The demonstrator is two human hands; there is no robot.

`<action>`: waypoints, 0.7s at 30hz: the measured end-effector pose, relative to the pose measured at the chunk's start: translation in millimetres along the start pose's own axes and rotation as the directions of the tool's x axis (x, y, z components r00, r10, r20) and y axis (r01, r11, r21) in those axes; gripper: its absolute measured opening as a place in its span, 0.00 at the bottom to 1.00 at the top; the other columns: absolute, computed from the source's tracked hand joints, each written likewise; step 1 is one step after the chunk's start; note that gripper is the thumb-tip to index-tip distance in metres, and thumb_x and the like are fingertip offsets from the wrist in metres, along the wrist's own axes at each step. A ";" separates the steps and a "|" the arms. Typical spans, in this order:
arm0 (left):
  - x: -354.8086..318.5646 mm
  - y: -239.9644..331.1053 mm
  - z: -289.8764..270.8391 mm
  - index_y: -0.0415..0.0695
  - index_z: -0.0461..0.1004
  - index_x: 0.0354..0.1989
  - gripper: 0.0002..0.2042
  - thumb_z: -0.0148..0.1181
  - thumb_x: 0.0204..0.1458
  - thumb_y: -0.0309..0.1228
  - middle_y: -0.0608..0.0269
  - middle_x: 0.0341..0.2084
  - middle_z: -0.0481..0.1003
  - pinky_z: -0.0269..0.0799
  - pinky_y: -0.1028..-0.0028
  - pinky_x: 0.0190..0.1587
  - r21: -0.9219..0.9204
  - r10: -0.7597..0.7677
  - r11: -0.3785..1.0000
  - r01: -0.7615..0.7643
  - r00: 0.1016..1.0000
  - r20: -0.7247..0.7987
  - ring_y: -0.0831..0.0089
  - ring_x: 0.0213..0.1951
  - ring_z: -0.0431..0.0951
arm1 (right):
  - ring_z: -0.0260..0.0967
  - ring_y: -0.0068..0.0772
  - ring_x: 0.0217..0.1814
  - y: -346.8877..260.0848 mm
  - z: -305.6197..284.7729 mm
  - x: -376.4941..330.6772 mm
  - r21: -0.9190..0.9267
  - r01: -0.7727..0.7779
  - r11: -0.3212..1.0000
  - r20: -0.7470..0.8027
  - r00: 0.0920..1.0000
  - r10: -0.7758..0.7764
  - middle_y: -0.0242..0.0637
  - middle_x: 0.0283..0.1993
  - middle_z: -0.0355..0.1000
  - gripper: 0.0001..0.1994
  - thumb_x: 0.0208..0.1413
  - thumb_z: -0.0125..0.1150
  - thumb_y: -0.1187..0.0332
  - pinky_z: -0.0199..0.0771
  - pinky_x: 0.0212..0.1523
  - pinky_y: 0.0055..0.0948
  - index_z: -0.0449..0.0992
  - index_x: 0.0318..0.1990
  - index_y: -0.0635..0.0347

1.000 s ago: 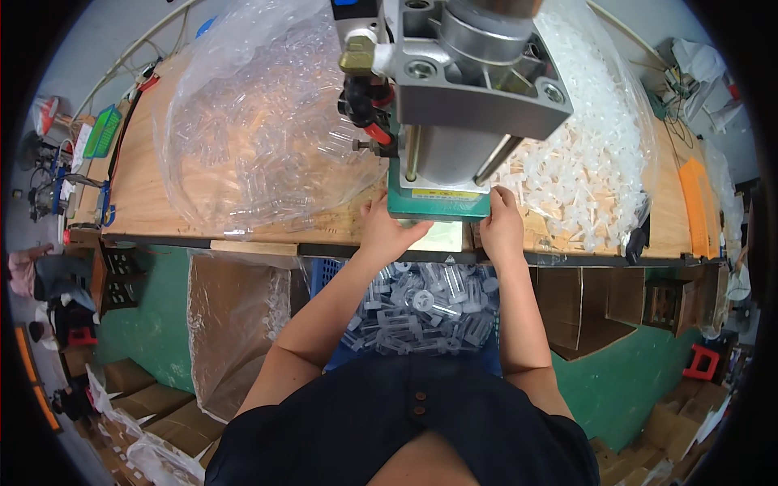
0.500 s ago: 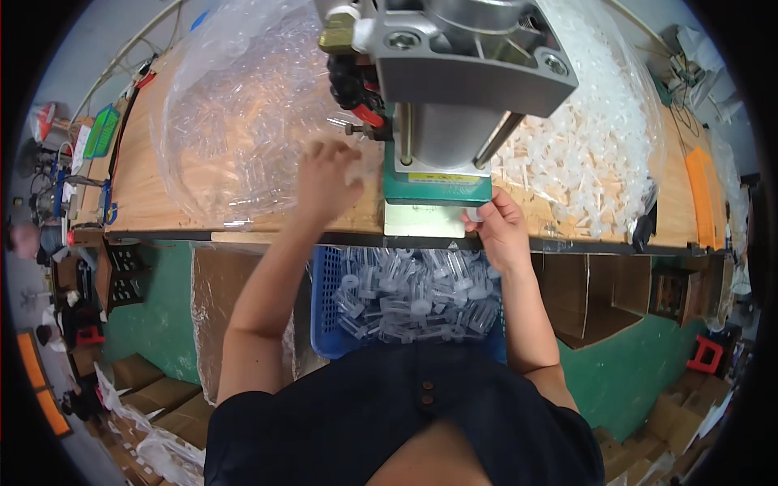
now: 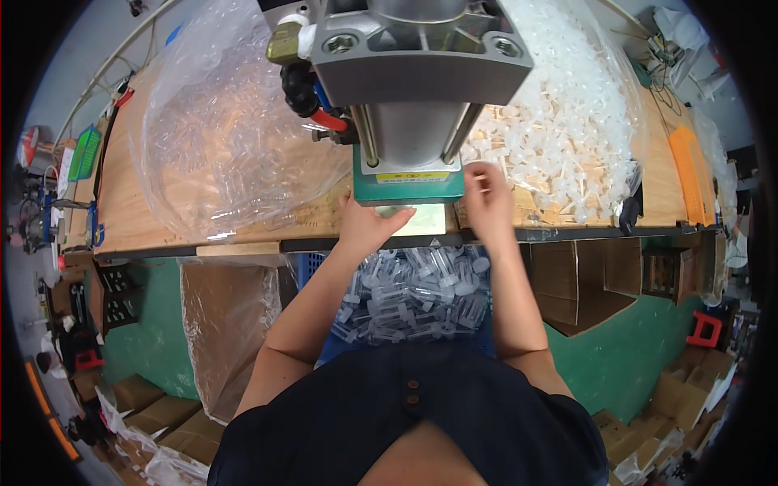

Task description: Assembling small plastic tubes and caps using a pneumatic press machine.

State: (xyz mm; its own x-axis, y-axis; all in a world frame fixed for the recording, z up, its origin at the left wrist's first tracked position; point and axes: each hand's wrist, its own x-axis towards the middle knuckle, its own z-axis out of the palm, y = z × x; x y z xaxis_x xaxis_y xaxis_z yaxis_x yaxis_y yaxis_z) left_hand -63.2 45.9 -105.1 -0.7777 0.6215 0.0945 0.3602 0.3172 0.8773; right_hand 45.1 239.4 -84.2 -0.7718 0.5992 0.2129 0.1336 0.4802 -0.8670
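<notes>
In front of me stands a metal press with a green block (image 3: 409,191) at its lower end. My left hand (image 3: 366,225) reaches to the left of the block, above the pale metal plate (image 3: 421,220). Its thumb is stretched out to the right, while the block hides most of the other fingers and whatever they may hold. Beside the block's right side is my right hand (image 3: 489,202), its fingers curled and slightly blurred. Anything between those fingertips is too small or blurred to make out.
Clear plastic tubes (image 3: 235,138) lie heaped on plastic film at the left of the table. White plastic pieces (image 3: 559,138) are piled at the right. Below the table edge, a blue basket (image 3: 308,266) holds capped clear tubes (image 3: 421,296). Open cardboard boxes (image 3: 579,283) stand underneath.
My left hand has moved right and nearer, from beside the tube heap to the press. My right hand has moved up along the block's right side; the white round piece at its fingertips no longer shows.
</notes>
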 end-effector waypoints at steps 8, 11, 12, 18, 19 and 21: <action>5.3 28.3 -39.2 0.49 0.77 0.45 0.21 0.64 0.42 0.44 0.53 0.45 0.75 0.63 0.59 0.52 0.180 0.116 0.968 -0.174 0.949 0.292 0.56 0.49 0.73 | 0.74 0.51 0.36 48.2 -35.5 43.2 -0.610 -0.085 0.788 -0.040 0.996 0.077 0.45 0.34 0.76 0.15 0.58 0.57 0.57 0.72 0.37 0.42 0.72 0.46 0.57; 12.0 47.7 -90.3 0.47 0.76 0.47 0.19 0.59 0.43 0.31 0.51 0.46 0.74 0.69 0.62 0.52 0.598 -0.148 0.786 -0.157 0.892 0.428 0.54 0.49 0.73 | 0.74 0.45 0.32 64.0 -32.1 39.9 -0.419 -0.164 0.893 -0.162 0.981 0.104 0.48 0.31 0.75 0.14 0.57 0.59 0.63 0.71 0.32 0.37 0.71 0.44 0.65; 6.5 27.2 -114.3 0.47 0.76 0.46 0.18 0.58 0.42 0.28 0.53 0.45 0.75 0.69 0.62 0.51 0.693 -0.122 0.717 -0.074 0.966 0.229 0.54 0.49 0.73 | 0.74 0.45 0.32 66.0 -33.3 38.1 -0.414 -0.162 0.896 -0.164 0.981 0.102 0.48 0.31 0.75 0.14 0.57 0.59 0.63 0.71 0.32 0.37 0.71 0.44 0.65; 19.3 -45.5 -168.3 0.44 0.75 0.46 0.19 0.59 0.40 0.26 0.56 0.42 0.76 0.70 0.63 0.51 0.873 -0.312 0.485 0.050 0.943 0.119 0.53 0.46 0.74 | 0.69 0.23 0.29 48.6 -38.9 21.1 0.083 -0.205 0.975 -0.078 0.974 0.211 0.36 0.30 0.72 0.07 0.59 0.56 0.70 0.69 0.30 0.23 0.70 0.40 0.64; 19.6 -42.8 -163.4 0.44 0.75 0.46 0.19 0.59 0.40 0.26 0.56 0.42 0.76 0.70 0.63 0.51 0.871 -0.305 0.490 0.039 0.944 0.129 0.53 0.46 0.74 | 0.70 0.22 0.31 30.4 -38.0 11.9 0.244 -0.188 0.952 -0.081 0.974 0.213 0.34 0.32 0.72 0.07 0.60 0.56 0.70 0.70 0.32 0.22 0.70 0.41 0.64; 10.8 -23.6 -142.4 0.42 0.75 0.44 0.18 0.63 0.41 0.27 0.58 0.42 0.77 0.73 0.67 0.47 0.603 -0.026 0.798 0.013 1.000 0.013 0.60 0.43 0.78 | 0.71 0.24 0.35 -4.9 -34.8 -6.8 0.527 -0.210 0.824 0.023 0.972 0.233 0.34 0.37 0.71 0.09 0.60 0.56 0.71 0.72 0.36 0.22 0.70 0.45 0.64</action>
State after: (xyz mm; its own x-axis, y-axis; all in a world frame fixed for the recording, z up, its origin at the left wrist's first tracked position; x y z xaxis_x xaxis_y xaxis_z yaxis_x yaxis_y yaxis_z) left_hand -153.5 -56.9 -57.7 -0.7802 0.6221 0.0653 0.5877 0.6931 0.4173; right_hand 71.3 255.3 -65.7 -0.7335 0.6796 -0.0055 -0.0555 -0.0680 -0.9961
